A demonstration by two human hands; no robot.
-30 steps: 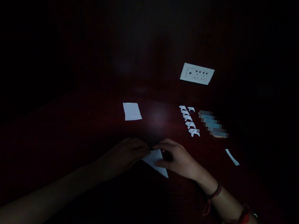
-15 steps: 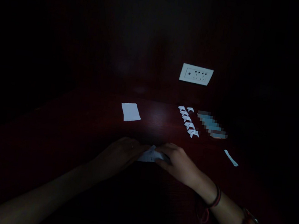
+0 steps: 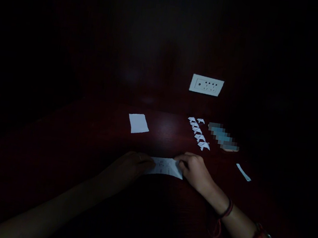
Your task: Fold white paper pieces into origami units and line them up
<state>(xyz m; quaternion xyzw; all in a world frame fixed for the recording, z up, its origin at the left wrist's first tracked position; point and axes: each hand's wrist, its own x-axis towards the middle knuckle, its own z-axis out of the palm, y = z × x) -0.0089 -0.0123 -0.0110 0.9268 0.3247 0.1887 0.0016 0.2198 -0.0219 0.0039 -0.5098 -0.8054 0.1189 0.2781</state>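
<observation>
A small piece of white paper (image 3: pixel 165 166) with faint dark marks stretches between my two hands, low over the dark red table. Its left end is gripped by my left hand (image 3: pixel 133 165), which lies in deep shadow and wears a ring. At the other end my right hand (image 3: pixel 196 170) pinches the paper near its upper right corner, thumb and fingers closed. Beyond the hands, to the right, runs a row of small folded paper pieces (image 3: pixel 197 131), with one more folded piece (image 3: pixel 201 121) beside its far end.
A stack of white paper sheets (image 3: pixel 138 123) lies at the back left. Right of the folded pieces are a blurred-out phone (image 3: pixel 224 137) and thin paper strips (image 3: pixel 243 172). A white power socket (image 3: pixel 206 85) is on the wall behind. The surroundings are very dark.
The paper, bunched with a raised peak between my hands before, is now spread out flatter. My right hand has moved to its right end. The view has tilted slightly up.
</observation>
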